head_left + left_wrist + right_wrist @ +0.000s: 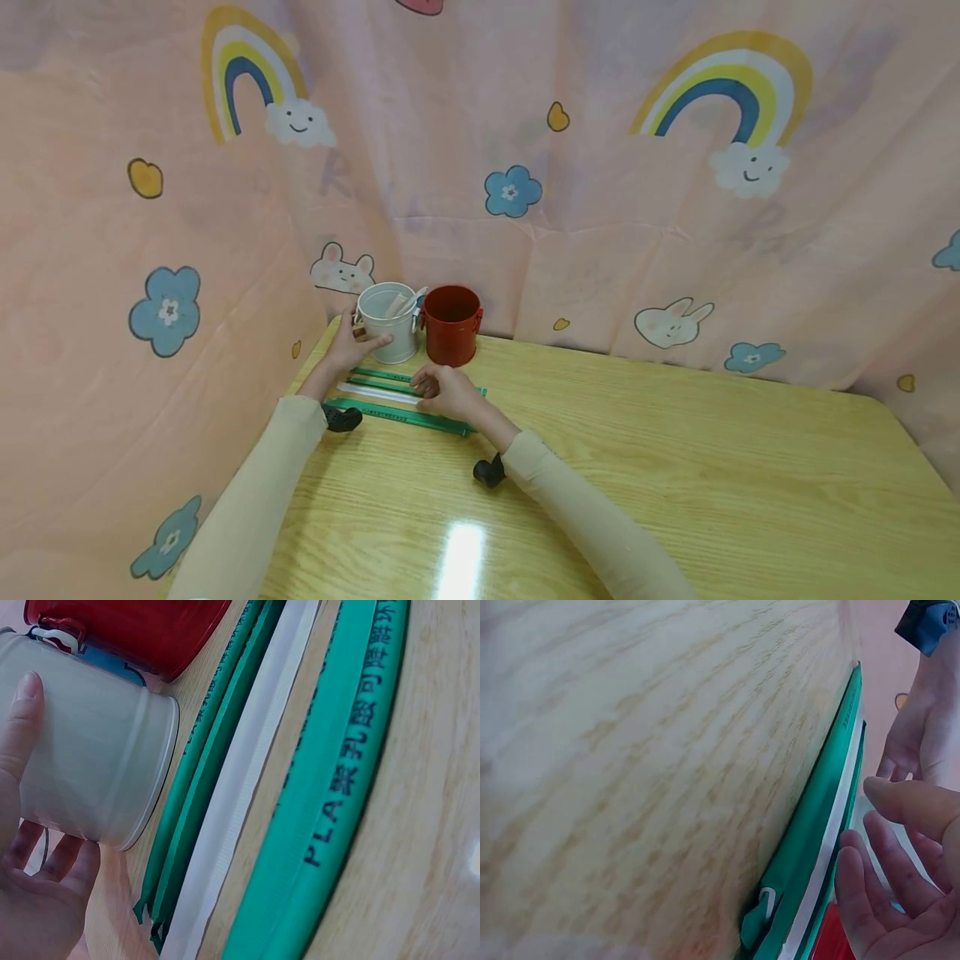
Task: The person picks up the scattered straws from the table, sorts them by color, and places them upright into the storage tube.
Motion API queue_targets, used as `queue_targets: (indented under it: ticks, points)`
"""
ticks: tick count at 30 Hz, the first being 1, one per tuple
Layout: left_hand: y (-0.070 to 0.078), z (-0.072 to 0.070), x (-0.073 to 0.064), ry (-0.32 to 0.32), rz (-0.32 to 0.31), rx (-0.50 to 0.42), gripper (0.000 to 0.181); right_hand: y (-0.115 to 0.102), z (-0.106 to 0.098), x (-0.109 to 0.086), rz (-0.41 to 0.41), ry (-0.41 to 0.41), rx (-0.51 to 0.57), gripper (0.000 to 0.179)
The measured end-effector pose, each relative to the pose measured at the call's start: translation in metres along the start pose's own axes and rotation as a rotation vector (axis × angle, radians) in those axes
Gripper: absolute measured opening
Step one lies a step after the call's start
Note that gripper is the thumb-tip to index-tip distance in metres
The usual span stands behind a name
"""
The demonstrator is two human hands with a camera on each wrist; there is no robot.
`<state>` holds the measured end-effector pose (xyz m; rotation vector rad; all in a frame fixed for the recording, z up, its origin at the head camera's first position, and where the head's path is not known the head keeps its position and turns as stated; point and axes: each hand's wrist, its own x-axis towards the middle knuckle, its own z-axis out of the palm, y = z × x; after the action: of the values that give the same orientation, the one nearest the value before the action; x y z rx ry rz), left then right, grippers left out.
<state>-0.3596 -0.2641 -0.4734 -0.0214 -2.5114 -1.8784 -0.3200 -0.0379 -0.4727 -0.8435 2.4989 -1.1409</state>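
My left hand (347, 346) grips a small white metal bucket (395, 340) from its left side, thumb on the near wall and fingers round the far side in the left wrist view. White utensil-like pieces (405, 303) stick up from its mouth; their lower ends are hidden. In front of the bucket lie several long green wrapped straws (330, 817) printed "PLA", with a white wrapped strip (240, 795) among them. Over their right part hovers my right hand (452, 393), fingers loosely bent. The right wrist view (907, 900) shows nothing between its fingers and thumb.
A red bucket (452, 343) stands close against the right side of the white one. Behind them hangs a pink patterned curtain (570, 267), which also runs along the left table edge. The wooden table (675, 467) stretches far to the right.
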Motion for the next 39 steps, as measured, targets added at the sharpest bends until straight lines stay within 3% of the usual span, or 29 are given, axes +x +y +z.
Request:
queue_targets:
  ticks: [9,16,21,26,31,39]
  points:
    - [0.0,-0.001,-0.001,-0.004,-0.005,-0.009,0.091,-0.002,0.004,0.001,0.008,0.001,-0.057,0.024]
    - [0.01,-0.001,-0.006,-0.025,-0.02,-0.015,0.092,-0.004,0.011,0.01,0.004,-0.008,-0.31,0.017]
    - [0.021,-0.001,-0.012,-0.038,-0.04,-0.053,0.092,-0.007,0.015,0.014,0.009,-0.016,-0.396,0.017]
    - [0.008,-0.003,-0.004,-0.036,-0.007,-0.022,0.093,-0.01,0.017,0.014,0.016,-0.025,-0.429,0.019]
    - [0.001,-0.003,0.0,-0.029,0.045,0.013,0.09,-0.014,0.02,0.013,-0.005,-0.032,-0.539,0.021]
    - [-0.003,-0.002,0.0,-0.013,0.044,0.009,0.089,-0.016,0.022,0.01,-0.051,-0.024,-0.606,0.02]
